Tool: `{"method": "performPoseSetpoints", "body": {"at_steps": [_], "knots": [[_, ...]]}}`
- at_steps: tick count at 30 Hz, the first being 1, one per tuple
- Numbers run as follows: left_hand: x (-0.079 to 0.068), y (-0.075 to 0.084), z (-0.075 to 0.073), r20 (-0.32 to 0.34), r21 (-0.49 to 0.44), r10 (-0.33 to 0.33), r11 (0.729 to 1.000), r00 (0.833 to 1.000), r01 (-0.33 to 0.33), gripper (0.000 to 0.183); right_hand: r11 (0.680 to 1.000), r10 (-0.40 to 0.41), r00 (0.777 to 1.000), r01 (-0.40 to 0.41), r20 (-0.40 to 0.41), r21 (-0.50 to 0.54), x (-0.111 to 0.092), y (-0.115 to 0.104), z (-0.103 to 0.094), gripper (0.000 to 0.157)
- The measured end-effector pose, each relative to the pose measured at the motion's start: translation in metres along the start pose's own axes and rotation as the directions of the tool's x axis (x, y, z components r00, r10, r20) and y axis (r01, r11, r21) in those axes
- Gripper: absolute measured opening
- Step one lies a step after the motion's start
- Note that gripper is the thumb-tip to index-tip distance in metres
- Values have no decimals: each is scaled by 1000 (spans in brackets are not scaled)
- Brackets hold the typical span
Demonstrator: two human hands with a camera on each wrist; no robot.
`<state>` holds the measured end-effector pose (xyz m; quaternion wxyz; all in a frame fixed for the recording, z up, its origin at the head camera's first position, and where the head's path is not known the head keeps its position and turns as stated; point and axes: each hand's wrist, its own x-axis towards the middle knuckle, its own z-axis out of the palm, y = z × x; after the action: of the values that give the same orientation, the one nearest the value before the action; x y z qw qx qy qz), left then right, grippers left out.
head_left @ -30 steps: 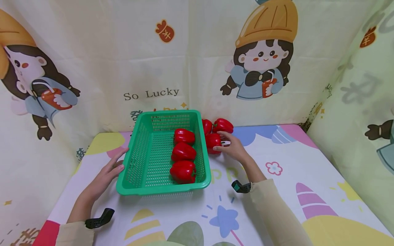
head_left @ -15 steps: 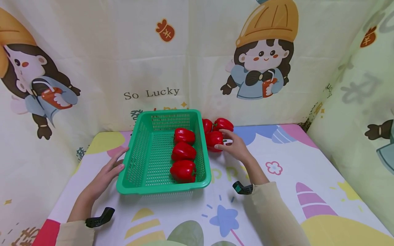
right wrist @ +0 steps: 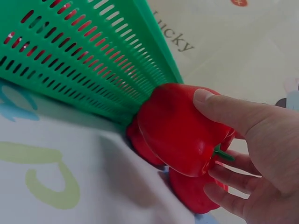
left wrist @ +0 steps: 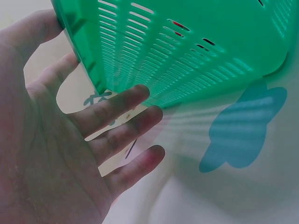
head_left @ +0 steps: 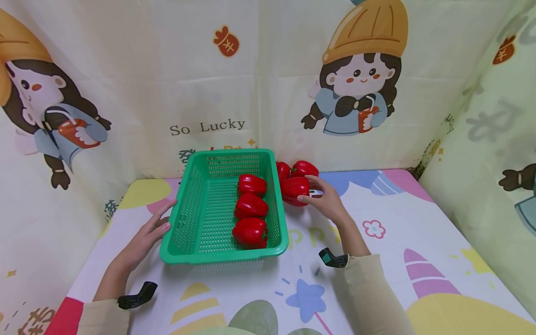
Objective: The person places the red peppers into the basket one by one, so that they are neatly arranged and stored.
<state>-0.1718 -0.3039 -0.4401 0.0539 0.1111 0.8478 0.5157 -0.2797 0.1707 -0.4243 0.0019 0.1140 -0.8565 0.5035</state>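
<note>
My right hand point(head_left: 328, 201) grips a red bell pepper point(head_left: 294, 190) just outside the right wall of a green plastic basket point(head_left: 163, 253). In the right wrist view, the thumb point(right wrist: 219, 105) lies on the pepper's side and the fingers reach behind it, near its green stem point(right wrist: 224, 153). My left hand point(head_left: 142, 242) touches the basket's left rim, its fingers spread and fairly straight in the left wrist view. Inside the basket, along its right side, lie three red bell peppers: a far one point(head_left: 252, 185), a middle one point(head_left: 250, 206) and a near one point(head_left: 250, 233).
Behind the gripped pepper, two more red bell peppers, one point(head_left: 282, 171) partly hidden by the basket and one point(head_left: 304, 168) to its right, sit against the patterned back cloth point(head_left: 268, 93). A printed cloth covers the table point(head_left: 364, 274). A black device is strapped to each wrist.
The gripped bell pepper has shifted slightly right and up, away from the basket wall, together with my right hand. My left hand and the basket look almost unchanged.
</note>
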Motion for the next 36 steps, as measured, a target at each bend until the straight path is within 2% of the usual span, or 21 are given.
{"method": "performPoseSetpoints", "body": {"at_steps": [10,17,27,31,36], "knots": [[0,1,0,2,-1,2,1000,1000,-2,57,999,29,999,-28,-25,23,-4,3,-2,73],[0,3,1,-2,14,4,1000,1000,-4,57,998,34,999,-33,-21,51,-22,-31,-7,70],[-1,1,0,-5,21,-3,1000,1000,3,57,999,38,999,-36,-39,40,-29,-45,-8,68],[-1,2,-1,-8,21,4,1000,1000,-4,57,998,51,998,-50,-42,38,-26,-44,-9,69],[-1,2,0,-5,14,6,1000,1000,-6,57,998,40,998,-38,-46,58,-17,-25,-8,72]]}}
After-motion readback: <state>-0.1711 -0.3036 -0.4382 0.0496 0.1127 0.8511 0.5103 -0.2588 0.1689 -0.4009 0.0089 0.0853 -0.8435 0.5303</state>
